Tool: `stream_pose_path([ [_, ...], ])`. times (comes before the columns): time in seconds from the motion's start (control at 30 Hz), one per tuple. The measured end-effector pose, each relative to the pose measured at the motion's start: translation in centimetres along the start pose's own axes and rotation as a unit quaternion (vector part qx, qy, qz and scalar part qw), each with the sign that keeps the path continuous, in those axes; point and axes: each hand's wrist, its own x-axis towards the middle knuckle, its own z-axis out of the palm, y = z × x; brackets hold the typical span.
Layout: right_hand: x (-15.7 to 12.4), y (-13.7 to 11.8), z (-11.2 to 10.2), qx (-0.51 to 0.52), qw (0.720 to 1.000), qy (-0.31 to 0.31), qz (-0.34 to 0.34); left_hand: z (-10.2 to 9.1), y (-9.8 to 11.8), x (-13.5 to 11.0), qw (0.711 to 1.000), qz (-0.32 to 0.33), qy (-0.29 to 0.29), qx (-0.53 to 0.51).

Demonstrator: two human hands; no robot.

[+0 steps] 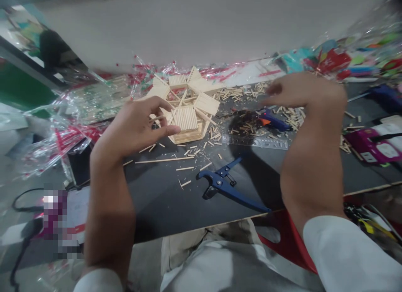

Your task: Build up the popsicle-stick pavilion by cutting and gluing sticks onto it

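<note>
At the left side of a star-shaped wooden stick model, my left hand has its thumb and fingers closed on the edge of a ribbed panel. The model is built of pale thin sticks, with flaps fanning out around an open middle. My right hand hangs over the scattered stick pieces to the right, fingers bent together and blurred; what they hold, if anything, cannot be made out. Below it lies a blue glue gun with an orange nozzle. A blue hand cutter rests nearer me, jaws apart.
A clear plastic ruler lies across the dark tabletop. One long stick sits before the model. Crumpled plastic wrap covers the left. A purple box stands at right; a red stool is below the edge.
</note>
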Motion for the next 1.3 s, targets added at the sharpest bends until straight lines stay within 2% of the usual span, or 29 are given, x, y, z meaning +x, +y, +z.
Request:
stream_pose_path([
  [0.03,-0.7,-1.7,-0.8,0.018,0.999,0.006,0.031,0.2,0.0,0.0,1.000,0.006,0.005,-0.024],
  [0.07,-1.5,-3.6,-1.8,0.040,0.999,0.023,0.015,0.4,0.0,0.1,0.999,0.013,0.012,-0.051],
  [0.1,-2.4,-5.6,-2.7,0.078,0.996,0.027,-0.032,0.6,0.0,0.1,0.997,0.020,0.018,-0.077],
  [0.17,-4.0,-9.3,-3.9,0.228,0.959,0.070,-0.156,1.0,0.2,0.2,0.992,0.031,0.030,-0.117],
  [0.2,-4.7,-10.9,-4.2,0.268,0.936,0.054,-0.224,1.2,0.4,0.3,0.990,0.033,0.035,-0.130],
  [0.27,-5.5,-13.2,-4.1,0.308,0.900,0.023,-0.306,1.5,0.9,0.3,0.988,0.031,0.038,-0.149],
  [0.33,-5.7,-14.4,-3.3,0.294,0.898,-0.007,-0.327,1.7,1.4,0.3,0.984,0.023,0.035,-0.173],
  [0.5,-5.0,-15.2,-1.6,0.236,0.902,-0.025,-0.362,2.0,2.0,0.4,0.971,0.014,0.026,-0.236],
  [0.67,-5.1,-15.3,-1.4,0.237,0.895,-0.012,-0.377,2.3,1.4,0.7,0.958,0.022,0.028,-0.286],
  [0.77,-5.3,-15.4,-1.3,0.229,0.902,0.001,-0.367,2.5,1.1,0.9,0.948,0.030,0.033,-0.317],
  [0.97,-5.3,-15.5,-1.2,0.205,0.920,0.001,-0.333,4.0,1.6,1.6,0.932,-0.023,0.086,-0.352],
  [1.13,-5.5,-15.4,-1.7,0.260,0.922,-0.025,-0.284,4.5,2.0,1.9,0.896,-0.047,0.084,-0.435],
  [1.3,-5.5,-15.2,-1.9,0.317,0.904,-0.053,-0.281,4.2,2.0,1.6,0.902,-0.067,0.076,-0.419],
])
